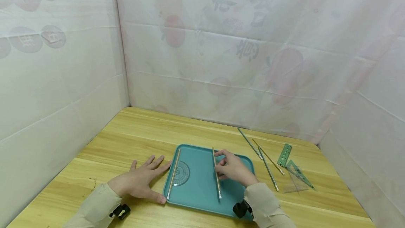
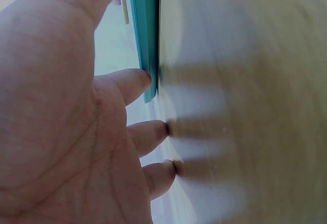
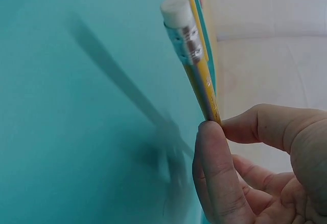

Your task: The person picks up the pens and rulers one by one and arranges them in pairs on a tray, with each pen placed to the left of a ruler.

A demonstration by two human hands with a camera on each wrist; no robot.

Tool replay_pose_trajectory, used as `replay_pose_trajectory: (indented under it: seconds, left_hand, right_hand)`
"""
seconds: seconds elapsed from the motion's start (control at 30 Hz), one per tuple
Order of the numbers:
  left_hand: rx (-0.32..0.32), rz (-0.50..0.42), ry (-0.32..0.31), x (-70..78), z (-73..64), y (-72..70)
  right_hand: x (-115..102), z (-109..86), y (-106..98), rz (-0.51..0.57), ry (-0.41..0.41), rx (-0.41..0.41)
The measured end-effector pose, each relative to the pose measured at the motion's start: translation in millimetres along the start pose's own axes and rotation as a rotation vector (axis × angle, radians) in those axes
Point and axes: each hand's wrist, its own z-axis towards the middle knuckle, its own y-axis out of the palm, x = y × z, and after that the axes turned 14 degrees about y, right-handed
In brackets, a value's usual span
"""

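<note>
My right hand (image 1: 233, 169) pinches a yellow pencil (image 3: 202, 83) between thumb and fingers, over the right half of a teal tray (image 1: 199, 182). The pencil's white eraser end points toward me, and its shadow falls on the tray, apart from it. Another yellow pencil (image 1: 173, 175) lies along the tray's left side, across a clear round protractor (image 1: 182, 174). My left hand (image 1: 142, 180) has its fingers spread at the tray's left edge, with the thumb by the near corner. In the left wrist view, one fingertip touches the tray's rim (image 2: 145, 40) and others rest on the table.
Right of the tray lie two dark green pencils (image 1: 250, 143) and a yellow pencil (image 1: 269, 157). Farther right are a green ruler (image 1: 284, 154), a green set square (image 1: 300, 174) and a clear set square (image 1: 294, 186). Pale printed cloth walls (image 1: 202, 90) enclose the wooden table (image 1: 139, 129).
</note>
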Motion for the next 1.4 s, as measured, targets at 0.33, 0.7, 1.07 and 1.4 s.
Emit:
replay_pose_trajectory:
  seconds: [0.33,0.7,1.07,1.4]
  left_hand:
    - [0.000,0.004,-0.010,-1.3,0.4,1.2]
    - [-0.002,0.003,-0.008,-1.9,0.3,1.5]
    - [-0.003,0.004,-0.013,-2.3,0.2,2.0]
    - [0.006,0.014,-0.004,-1.1,0.1,1.5]
  right_hand:
    - [-6,-1.4,9,-0.012,-0.014,-0.028]
    - [-12,-0.8,20,-0.025,-0.037,-0.052]
    - [-17,0.0,30,-0.053,-0.052,-0.069]
    - [-26,-3.6,39,-0.053,-0.057,-0.081]
